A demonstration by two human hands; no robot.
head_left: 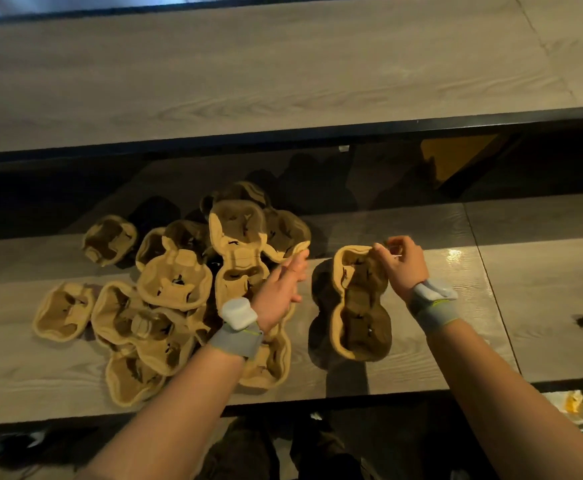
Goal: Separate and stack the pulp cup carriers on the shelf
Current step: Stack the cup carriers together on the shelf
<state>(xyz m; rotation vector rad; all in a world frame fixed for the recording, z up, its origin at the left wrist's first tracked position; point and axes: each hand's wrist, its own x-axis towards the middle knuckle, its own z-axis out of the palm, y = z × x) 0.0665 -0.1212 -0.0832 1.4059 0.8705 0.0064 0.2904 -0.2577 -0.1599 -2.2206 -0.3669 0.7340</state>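
As right hand (404, 265) pinches one carrier (362, 306), ten-odd pile (175, 282)

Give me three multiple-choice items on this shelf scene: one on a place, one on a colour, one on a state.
1. Where does the separate carrier stand, relative to the pile of carriers?
A) left of it
B) on top of it
C) right of it

2. What colour are the wristbands?
A) grey
B) red
C) blue

3. What is the right hand doing?
A) lying flat, palm down
B) pinching the separate carrier's far rim
C) hanging idle

Key:
1 C, it stands apart, to the pile's right.
2 A, both bands look grey.
3 B, its fingers curl onto that far rim.
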